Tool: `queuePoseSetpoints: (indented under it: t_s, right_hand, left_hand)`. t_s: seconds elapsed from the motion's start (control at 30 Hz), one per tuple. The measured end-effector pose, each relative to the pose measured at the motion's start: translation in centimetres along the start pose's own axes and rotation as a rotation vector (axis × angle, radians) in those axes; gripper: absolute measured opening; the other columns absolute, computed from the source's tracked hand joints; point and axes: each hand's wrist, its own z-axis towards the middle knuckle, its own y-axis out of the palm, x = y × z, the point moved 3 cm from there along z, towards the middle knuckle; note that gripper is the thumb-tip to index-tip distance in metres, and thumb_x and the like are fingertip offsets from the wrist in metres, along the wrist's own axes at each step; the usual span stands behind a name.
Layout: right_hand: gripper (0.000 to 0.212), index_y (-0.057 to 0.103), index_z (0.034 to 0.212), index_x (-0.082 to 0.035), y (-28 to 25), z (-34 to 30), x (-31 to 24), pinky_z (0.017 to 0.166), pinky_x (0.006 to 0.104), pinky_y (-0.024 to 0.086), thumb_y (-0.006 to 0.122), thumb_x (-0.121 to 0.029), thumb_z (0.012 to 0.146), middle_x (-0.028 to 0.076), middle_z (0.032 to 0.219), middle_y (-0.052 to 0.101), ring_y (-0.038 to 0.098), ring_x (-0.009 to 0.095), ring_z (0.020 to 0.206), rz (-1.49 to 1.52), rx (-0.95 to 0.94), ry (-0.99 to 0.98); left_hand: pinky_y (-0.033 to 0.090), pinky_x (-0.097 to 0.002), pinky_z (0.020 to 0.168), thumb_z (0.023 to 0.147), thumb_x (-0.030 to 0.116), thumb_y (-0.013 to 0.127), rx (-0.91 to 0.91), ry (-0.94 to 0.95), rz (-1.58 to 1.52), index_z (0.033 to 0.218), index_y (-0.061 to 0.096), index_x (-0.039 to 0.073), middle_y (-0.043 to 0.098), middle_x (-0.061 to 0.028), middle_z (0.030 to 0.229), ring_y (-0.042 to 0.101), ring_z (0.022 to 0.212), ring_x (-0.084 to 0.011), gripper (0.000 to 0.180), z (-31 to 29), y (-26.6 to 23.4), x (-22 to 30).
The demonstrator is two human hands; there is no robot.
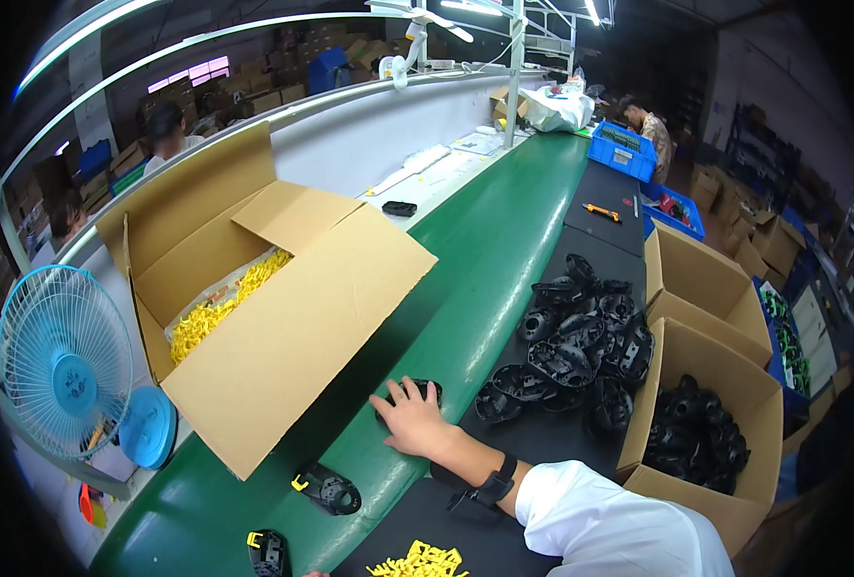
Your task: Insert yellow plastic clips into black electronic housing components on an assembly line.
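My right hand [415, 423] reaches over the green conveyor belt [484, 260], its fingers spread across a black plastic shell [431, 390] and gripping it from above. The hand covers much of that shell. Only a sliver of my left hand [317, 574] shows at the lower edge; its fingers are hidden. Nearer on the belt lie a black shell with a yellow clip [333, 490] and another similar black shell [269, 555]. Small yellow plastic clips [417, 562] lie in a pile on the black work surface in front of me.
An open cardboard box [297, 337] with yellow clips stands across the belt. Black shells [571, 346] are heaped at right, beside a carton of dark parts [701, 438]. An orange cutter [602, 213], blue crate [624, 150] and blue fan [69, 375] are further off. Other people sit beyond.
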Motion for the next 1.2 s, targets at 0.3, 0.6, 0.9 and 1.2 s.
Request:
queuePoseSetpoints:
  t_s: [0.3,0.6,0.9,1.2]
  right_hand:
    - [0.058,0.041,0.140,-0.009,-4.9,-0.7,-4.2,0.081,0.0391,0.054,0.064,-0.015,0.088,0.016,0.118,0.064,0.068,0.031,0.092,1.032,-0.352,-0.507]
    - [0.045,0.058,0.123,-0.005,-5.9,-9.9,-14.0,0.093,0.0419,0.045,0.071,-0.027,0.085,0.014,0.117,0.060,0.056,0.035,0.106,1.428,-0.600,-1.111]
    - [0.042,0.062,0.110,-0.006,-5.1,-8.8,-13.5,0.085,0.0445,0.048,0.069,-0.037,0.083,0.015,0.115,0.059,0.058,0.035,0.104,1.131,-0.056,-0.846]
    - [0.040,0.065,0.104,-0.005,-1.5,-10.8,-13.2,0.079,0.0444,0.051,0.075,-0.027,0.072,0.016,0.104,0.061,0.062,0.035,0.098,0.549,-0.641,-1.081]
  left_hand:
    - [0.050,-0.0357,0.084,0.101,0.042,0.043,-0.058,0.099,0.000,0.118,0.055,-0.004,0.059,-0.0166,0.116,0.059,0.100,-0.0273,0.050,-0.1,0.0,0.9]
    - [0.033,-0.0481,0.110,0.092,0.069,0.036,-0.200,-0.058,-0.071,0.143,0.033,-0.001,0.040,-0.0226,0.145,0.042,0.130,-0.0342,0.086,-1.2,2.1,4.3]
    - [0.043,-0.0475,0.101,0.086,0.062,0.049,-0.057,-0.345,-0.402,0.148,0.029,0.006,0.044,-0.0194,0.138,0.048,0.122,-0.0331,0.086,-0.3,2.2,4.0]
    - [0.046,-0.0494,0.101,0.094,0.064,0.039,0.064,0.052,-0.927,0.153,0.024,0.009,0.049,-0.0233,0.136,0.054,0.119,-0.0368,0.082,1.5,-1.8,2.6]
